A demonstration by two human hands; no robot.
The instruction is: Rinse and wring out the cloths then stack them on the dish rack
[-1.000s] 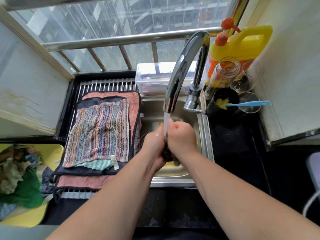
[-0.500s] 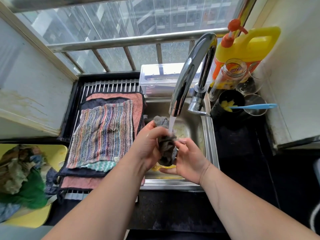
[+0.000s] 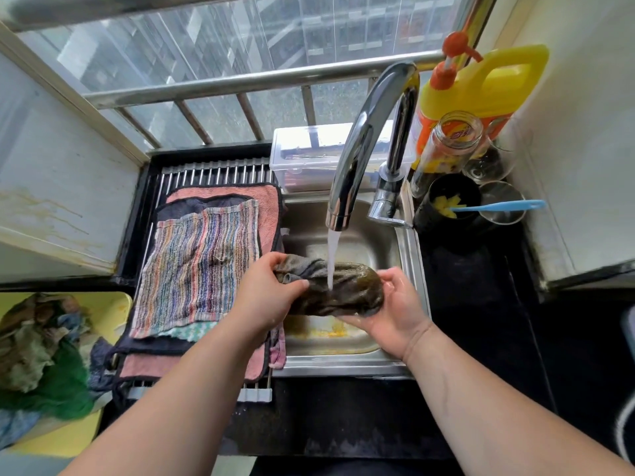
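1. Holding a dark wet cloth over the sink, with tap water running right onto its middle.
2. The left hand is gripping the cloth's left end; the right hand is cupping the right end, fingers curling round it.
3. Stacked flat on the rack, other cloths are lying just left of the sink.

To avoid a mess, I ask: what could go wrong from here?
The tap stream lands on the dark cloth, so water may splash onto the striped cloth already on the dish rack. The right hand only cups the cloth from below; it could slip into the yellow residue in the sink.
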